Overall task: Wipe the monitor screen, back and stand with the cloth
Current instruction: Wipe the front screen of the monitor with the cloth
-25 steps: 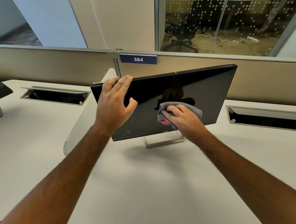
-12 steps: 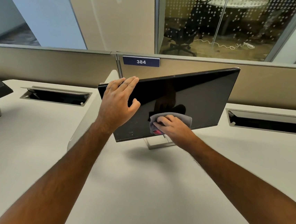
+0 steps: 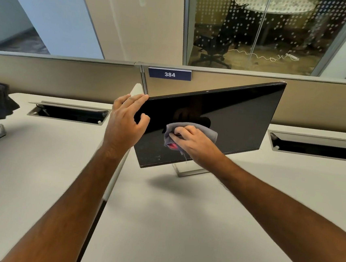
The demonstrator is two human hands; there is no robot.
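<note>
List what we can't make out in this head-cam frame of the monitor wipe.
- Monitor back: faces away from the head view.
- Stand: mostly hidden behind the screen and right hand.
- Cloth: partly under that hand.
- Left hand fingertips: hidden behind the monitor's edge.
- Second monitor: cut off at the left edge.

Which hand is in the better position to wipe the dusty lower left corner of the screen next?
The right hand. It already holds the cloth against the screen, just beside the specks. The left hand grips the monitor's upper left edge and steadies it.
</note>
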